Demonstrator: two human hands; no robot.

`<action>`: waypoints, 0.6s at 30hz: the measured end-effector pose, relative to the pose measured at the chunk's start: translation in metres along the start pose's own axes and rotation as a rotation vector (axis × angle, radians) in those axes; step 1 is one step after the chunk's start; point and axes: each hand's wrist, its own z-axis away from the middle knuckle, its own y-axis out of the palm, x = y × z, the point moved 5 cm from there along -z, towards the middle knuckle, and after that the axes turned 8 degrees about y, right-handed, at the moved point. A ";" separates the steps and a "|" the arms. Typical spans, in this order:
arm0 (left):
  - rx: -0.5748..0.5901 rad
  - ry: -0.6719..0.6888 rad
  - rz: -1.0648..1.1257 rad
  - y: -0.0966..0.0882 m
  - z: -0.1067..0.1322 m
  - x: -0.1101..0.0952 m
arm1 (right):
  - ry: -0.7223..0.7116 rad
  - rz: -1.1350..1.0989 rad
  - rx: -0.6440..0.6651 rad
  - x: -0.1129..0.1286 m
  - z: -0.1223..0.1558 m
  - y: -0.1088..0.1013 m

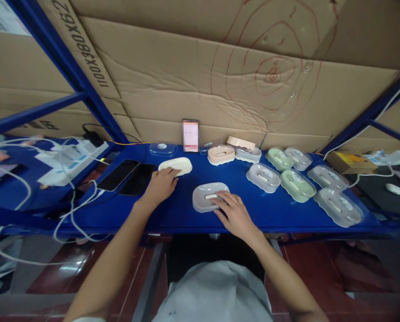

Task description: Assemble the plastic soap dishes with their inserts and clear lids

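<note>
My left hand [163, 184] is closed over the near left part of a cream soap dish [184, 164], fingers across its top. In front of me lies a grey soap dish [200, 199] with a short white strip [211, 196] in its middle. My right hand [235, 213] grips that dish's right side. Its fingertips reach the strip and its thumb is by the near rim. Just behind sit a peach soap dish [221, 154] with a similar strip and a peach piece [240, 143] resting on a grey dish [248, 154].
Several lidded grey and green soap dishes [298, 185] stand at the right. A clear lid [163, 149] lies at the back left. A lit phone [191, 135] leans on the cardboard wall [159, 85]. Two dark phones [118, 175], cables and power strips [70, 161] occupy the left.
</note>
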 end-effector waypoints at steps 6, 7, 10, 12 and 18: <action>-0.044 0.048 0.022 0.002 0.051 -0.042 | 0.183 0.128 -0.128 -0.010 0.001 -0.002; -0.061 0.050 0.028 0.001 0.058 -0.047 | 0.190 0.134 -0.123 -0.013 -0.002 -0.006; -0.113 0.049 0.039 -0.001 0.072 -0.054 | 0.149 0.111 -0.088 -0.026 -0.029 -0.026; -0.147 0.033 0.030 -0.001 0.076 -0.056 | 0.085 0.119 -0.094 -0.038 -0.064 -0.042; -0.204 -0.057 -0.024 -0.002 0.077 -0.058 | -0.090 0.403 0.067 -0.071 -0.192 -0.033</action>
